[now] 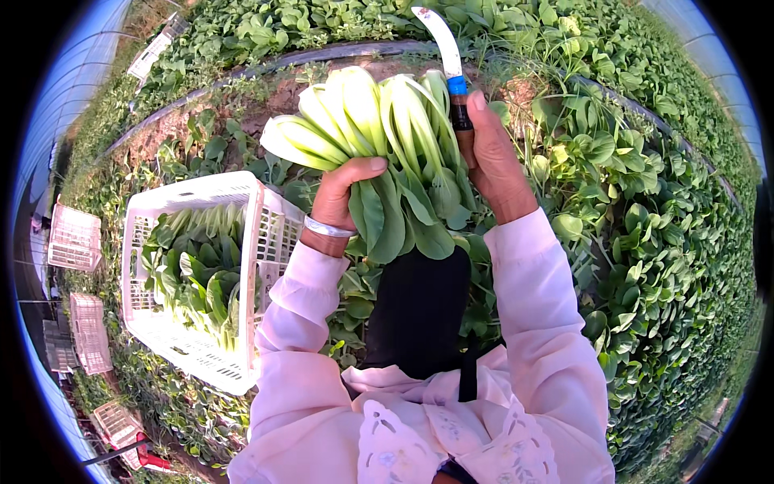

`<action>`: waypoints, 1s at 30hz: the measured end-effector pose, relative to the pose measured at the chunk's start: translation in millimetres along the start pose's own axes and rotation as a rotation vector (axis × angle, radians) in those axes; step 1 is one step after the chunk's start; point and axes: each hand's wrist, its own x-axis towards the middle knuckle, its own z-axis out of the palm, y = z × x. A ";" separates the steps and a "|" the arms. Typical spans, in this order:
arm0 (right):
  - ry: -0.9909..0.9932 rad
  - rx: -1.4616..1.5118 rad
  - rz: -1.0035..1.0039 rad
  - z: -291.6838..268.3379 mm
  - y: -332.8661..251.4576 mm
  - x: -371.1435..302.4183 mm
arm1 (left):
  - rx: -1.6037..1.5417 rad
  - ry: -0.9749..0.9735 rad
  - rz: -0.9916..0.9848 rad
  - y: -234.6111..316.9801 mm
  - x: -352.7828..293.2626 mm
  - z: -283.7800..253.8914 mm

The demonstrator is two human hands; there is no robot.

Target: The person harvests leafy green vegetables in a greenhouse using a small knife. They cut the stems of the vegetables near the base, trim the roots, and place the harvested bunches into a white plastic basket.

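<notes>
My left hand (343, 189) is closed around a bunch of leafy greens (347, 117) with thick pale-green stalks. The stalks point up and away from me, and the dark leaves hang down toward my lap. My right hand (492, 157) grips the dark handle of a curved knife (442, 40) with a blue band, its pale blade pointing up and away. The right hand sits close against the right side of the bunch; whether its fingers also hold some stalks is hidden. To my left stands a white plastic crate (251, 274) with cut greens (201, 274) packed inside.
Growing leafy plants (661, 266) cover the ground to my right and beyond. A dark hose (322, 55) curves across the bed ahead. More pale crates (74, 235) stand along the far left, near a red object (153, 462).
</notes>
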 end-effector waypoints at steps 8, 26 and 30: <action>-0.201 -0.356 -0.154 -7.5 13.0 -4.1 | 0.194 0.135 0.039 -2.2 -8.7 0.4; -0.098 -0.170 -0.245 35.5 35.3 -24.0 | 0.731 -0.055 0.572 -2.8 -19.2 7.1; -0.106 -0.206 -0.257 57.8 45.7 -34.8 | 0.748 0.050 0.612 8.3 -42.6 1.8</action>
